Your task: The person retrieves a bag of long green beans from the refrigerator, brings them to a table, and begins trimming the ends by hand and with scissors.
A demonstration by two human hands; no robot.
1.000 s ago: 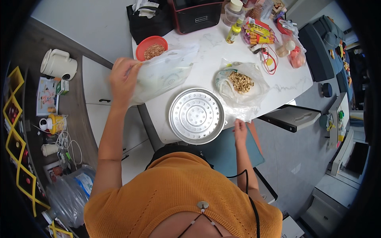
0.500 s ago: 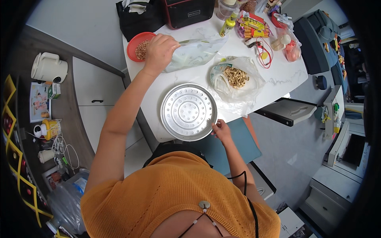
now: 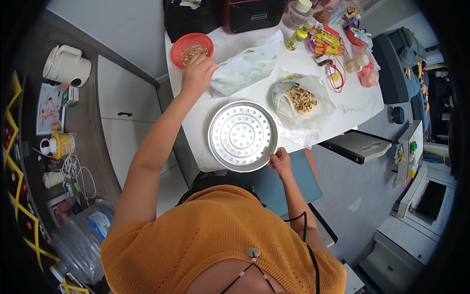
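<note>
My right hand [image 3: 281, 161] is closed on the near right rim of a round silver steamer tray [image 3: 243, 136] with holes in its base. The tray lies at the table's near edge with nothing in it. My left hand [image 3: 197, 76] is by the near rim of a red bowl [image 3: 209, 40] that holds small pinkish-brown beans or nuts [image 3: 193, 51]. Its fingers are bent together; whatever they may hold is hidden. Right of that hand lies a white patterned plastic bag [image 3: 247, 68]. An opened plastic bag [image 3: 323, 105] holds light brown chopped pieces [image 3: 302, 99].
Two dark bags, one black [image 3: 191, 22] and one red-trimmed [image 3: 254, 17], stand at the white table's [image 3: 355, 105] back. Yellow bottles [image 3: 296, 38], snack packs [image 3: 327, 41] and a red cord [image 3: 337, 74] lie far right. A blue-grey seat [image 3: 293, 183] is below the right edge.
My left hand has drawn back toward me from the bowl's right side to its near rim. My right hand stays on the tray's rim. The whole view has shifted slightly.
</note>
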